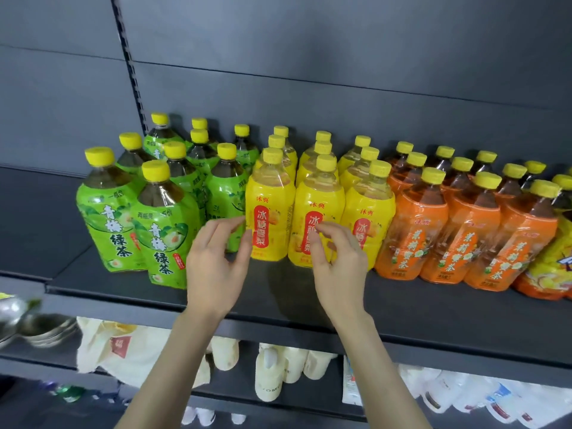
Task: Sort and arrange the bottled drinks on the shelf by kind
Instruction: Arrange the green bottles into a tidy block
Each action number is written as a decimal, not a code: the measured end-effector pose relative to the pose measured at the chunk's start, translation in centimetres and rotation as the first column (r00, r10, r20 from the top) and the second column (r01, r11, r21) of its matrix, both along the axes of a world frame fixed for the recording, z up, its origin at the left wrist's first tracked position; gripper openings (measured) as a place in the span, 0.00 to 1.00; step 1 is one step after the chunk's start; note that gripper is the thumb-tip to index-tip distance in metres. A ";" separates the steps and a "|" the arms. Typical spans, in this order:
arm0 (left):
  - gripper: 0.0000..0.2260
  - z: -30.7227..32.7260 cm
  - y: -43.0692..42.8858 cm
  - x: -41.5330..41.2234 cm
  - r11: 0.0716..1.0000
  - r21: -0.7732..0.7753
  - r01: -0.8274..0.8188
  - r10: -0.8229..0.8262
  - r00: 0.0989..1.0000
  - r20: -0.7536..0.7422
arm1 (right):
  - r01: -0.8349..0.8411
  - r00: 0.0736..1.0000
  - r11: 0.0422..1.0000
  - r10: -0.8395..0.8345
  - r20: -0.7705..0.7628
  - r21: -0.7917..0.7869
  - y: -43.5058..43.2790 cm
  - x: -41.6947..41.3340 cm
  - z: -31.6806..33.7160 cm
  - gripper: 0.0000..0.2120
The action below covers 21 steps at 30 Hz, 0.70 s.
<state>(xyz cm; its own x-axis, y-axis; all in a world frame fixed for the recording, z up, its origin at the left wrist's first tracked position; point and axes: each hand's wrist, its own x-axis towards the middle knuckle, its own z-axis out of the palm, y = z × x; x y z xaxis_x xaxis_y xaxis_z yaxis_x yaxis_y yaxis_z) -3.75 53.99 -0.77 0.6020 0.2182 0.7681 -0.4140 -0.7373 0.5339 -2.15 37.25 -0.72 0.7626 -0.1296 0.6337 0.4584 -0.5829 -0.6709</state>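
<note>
Bottled drinks with yellow caps stand in groups on the dark shelf (309, 301). Green-labelled bottles (108, 218) fill the left, yellow-labelled bottles (270, 212) the middle, orange-labelled bottles (411, 230) the right. My left hand (216, 261) hovers in front of the leftmost yellow front bottle, fingers spread, its fingertips at the label's left edge. My right hand (337, 261) is raised before the middle yellow front bottle (315, 205), fingers loosely curled and apart, covering part of its label. Neither hand holds anything.
A yellow and orange bottle (551, 267) is cut off at the far right edge. Below the shelf hang or lie white and cream packs (272, 376) and pouches (464, 394). Metal bowls (37, 329) sit on a lower left shelf. The shelf's upright rail (130, 57) runs behind the green bottles.
</note>
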 end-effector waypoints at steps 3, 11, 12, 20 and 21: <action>0.09 0.1 3.7 -1.3 0.997 -0.065 -0.032 0.034 0.999 0.034 | -0.050 0.999 0.998 0.050 0.006 0.042 4.4 -0.3 0.3 0.09; 0.13 -2.4 14.7 -3.1 0.976 -0.217 0.006 0.006 0.998 0.055 | -0.118 0.988 0.955 0.140 -0.063 0.271 16.3 -1.9 -1.9 0.08; 0.13 -2.7 15.7 -2.9 0.973 -0.232 0.006 0.005 0.999 0.043 | -0.126 0.984 0.945 0.157 -0.081 0.303 17.2 -2.0 -2.1 0.10; 0.31 -3.7 20.8 1.1 0.891 -0.454 0.018 -0.103 0.981 -0.163 | -0.181 0.915 0.902 0.300 -0.268 0.392 22.2 -0.2 -1.8 0.42; 0.33 -3.6 21.1 1.8 0.879 -0.476 0.038 -0.141 0.973 -0.182 | -0.191 0.905 0.889 0.324 -0.276 0.416 22.4 0.1 -1.8 0.43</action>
